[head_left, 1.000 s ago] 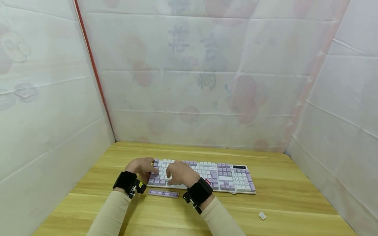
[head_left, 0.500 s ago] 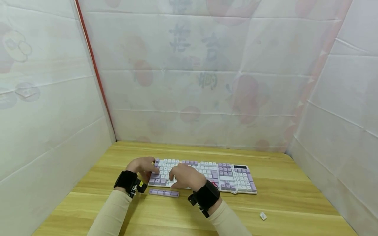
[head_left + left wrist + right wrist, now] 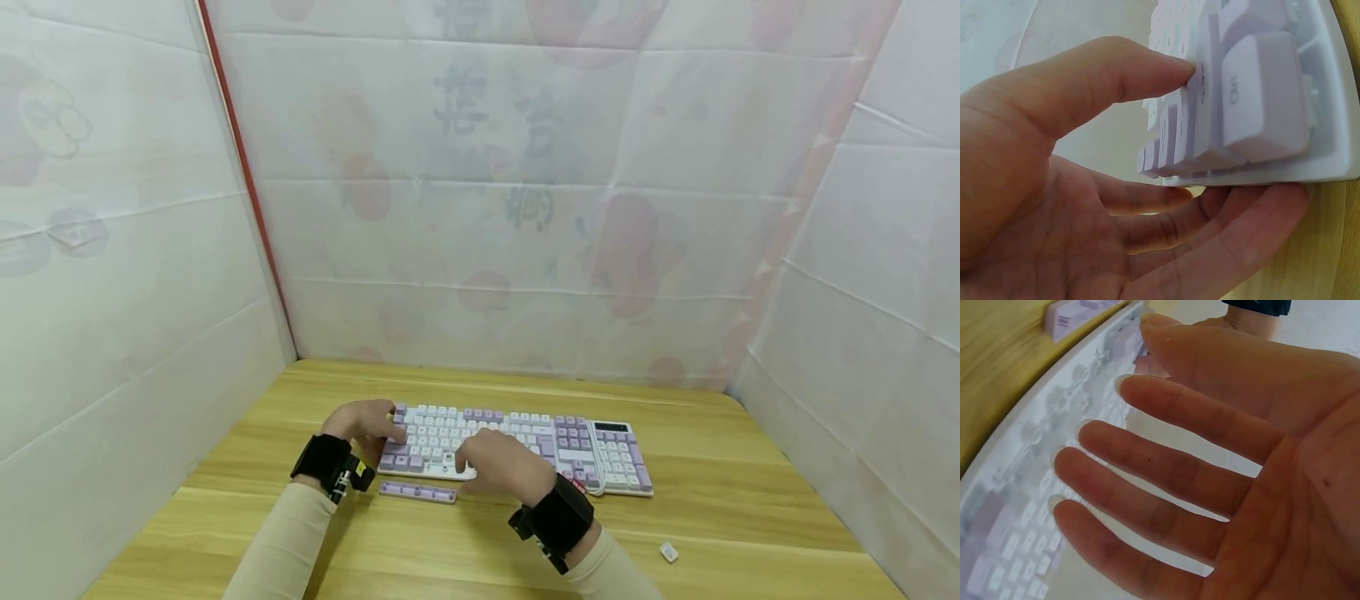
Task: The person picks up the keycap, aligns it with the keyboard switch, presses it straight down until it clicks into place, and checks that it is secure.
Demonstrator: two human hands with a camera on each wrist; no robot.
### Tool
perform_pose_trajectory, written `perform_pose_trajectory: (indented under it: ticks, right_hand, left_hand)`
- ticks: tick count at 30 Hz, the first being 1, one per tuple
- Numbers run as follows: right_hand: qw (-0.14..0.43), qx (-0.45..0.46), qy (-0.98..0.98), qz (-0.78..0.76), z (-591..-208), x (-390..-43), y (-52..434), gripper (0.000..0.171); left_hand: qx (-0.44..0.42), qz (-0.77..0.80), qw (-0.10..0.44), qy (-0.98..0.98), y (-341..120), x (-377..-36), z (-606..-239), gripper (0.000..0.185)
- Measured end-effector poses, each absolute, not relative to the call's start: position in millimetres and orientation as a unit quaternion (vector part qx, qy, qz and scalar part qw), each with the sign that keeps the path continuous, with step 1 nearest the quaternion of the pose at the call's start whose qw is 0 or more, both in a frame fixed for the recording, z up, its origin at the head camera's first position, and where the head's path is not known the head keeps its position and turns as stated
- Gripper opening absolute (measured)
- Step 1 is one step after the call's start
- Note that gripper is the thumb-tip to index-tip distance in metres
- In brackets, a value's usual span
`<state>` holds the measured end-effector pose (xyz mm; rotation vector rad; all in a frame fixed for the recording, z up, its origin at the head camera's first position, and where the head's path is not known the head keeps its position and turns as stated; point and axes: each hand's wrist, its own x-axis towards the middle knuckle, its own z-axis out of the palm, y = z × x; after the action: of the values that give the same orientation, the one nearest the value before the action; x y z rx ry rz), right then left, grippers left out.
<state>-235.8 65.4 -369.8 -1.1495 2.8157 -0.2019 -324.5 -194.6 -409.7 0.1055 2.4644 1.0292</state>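
A white and purple keyboard (image 3: 592, 446) lies across the wooden table (image 3: 720, 483). My left hand (image 3: 365, 425) grips its left end. In the left wrist view the thumb (image 3: 1116, 75) presses on the purple edge keys (image 3: 1266, 94) and the fingers (image 3: 1235, 219) curl under the keyboard's white rim. My right hand (image 3: 498, 462) hovers over the middle keys, holding nothing. In the right wrist view its fingers (image 3: 1147, 469) are spread straight above the blurred keys (image 3: 1029, 487). A long purple keycap strip (image 3: 417, 492) lies on the table just in front of the keyboard's left part.
A small white keycap (image 3: 667, 552) lies alone on the table at the front right. White sheeted walls (image 3: 135, 300) close the table in on the left, back and right. Bare wood shows in front of and behind the keyboard.
My right hand has slid to the right along the keyboard and drawn back a little toward me. The left hand and the keyboard have stayed put.
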Motion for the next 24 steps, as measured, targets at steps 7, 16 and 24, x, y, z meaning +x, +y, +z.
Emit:
perform_pose_trajectory:
  ticks: [7,16,24]
  right_hand:
    - [0.041,-0.386,0.919,-0.064,-371,-227,85,0.023]
    - [0.043,-0.389,0.916,-0.083,-370,-211,119,0.023]
    - [0.059,-0.383,0.917,-0.092,-370,-205,139,0.024]
  left_hand:
    - [0.033,0.378,0.229,0.896,-196,-324,-412,0.071]
    - [0.046,0.379,0.224,0.897,-194,-324,-410,0.066]
    - [0.041,0.389,0.225,0.892,-194,-324,-408,0.068]
